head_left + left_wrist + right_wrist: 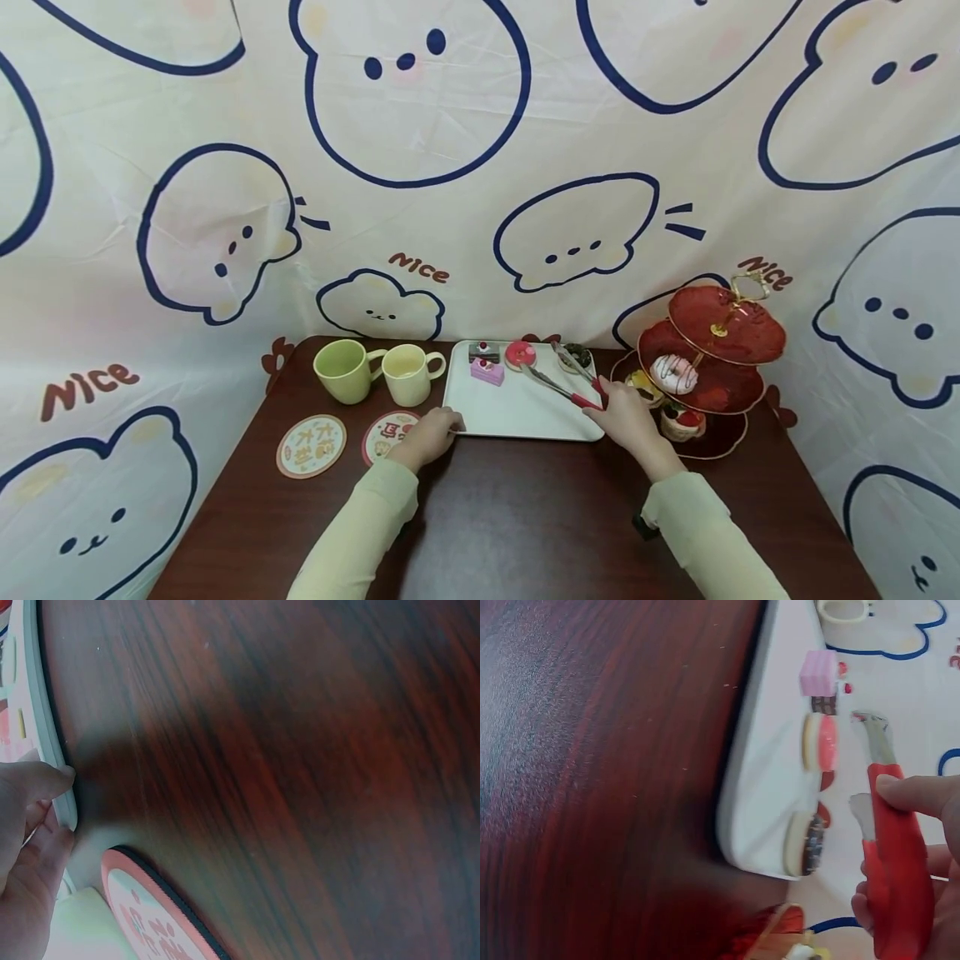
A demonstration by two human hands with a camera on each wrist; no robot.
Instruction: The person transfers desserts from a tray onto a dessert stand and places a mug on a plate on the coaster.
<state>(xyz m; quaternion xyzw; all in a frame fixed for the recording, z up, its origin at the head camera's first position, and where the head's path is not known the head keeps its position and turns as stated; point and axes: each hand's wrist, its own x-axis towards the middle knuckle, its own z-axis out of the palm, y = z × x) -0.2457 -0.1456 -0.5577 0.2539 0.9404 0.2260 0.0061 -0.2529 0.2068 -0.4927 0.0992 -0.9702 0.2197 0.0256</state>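
Observation:
My left hand (429, 435) pinches the front left corner of a white tray (525, 417), thumb and fingers on its rim (45, 712) in the left wrist view. My right hand (626, 414) grips metal tongs by their red handles (900, 862). The tongs' arms are spread apart and reach over the tray's right half, nothing between their tips. Along the tray's back lie a pink-iced donut (516, 355) and a chocolate donut (581, 355), which one tong arm overlaps in the head view. Left of them sit a purple cake slice (487, 372) and a dark one (483, 352).
A red three-tier stand (738, 329) rises close by the right hand, bearing a white-iced donut (673, 374) and tarts (682, 423). At left stand a green mug (343, 375) and a paler mug (407, 379), with two round coasters (311, 447) before them. A printed cloth hangs behind.

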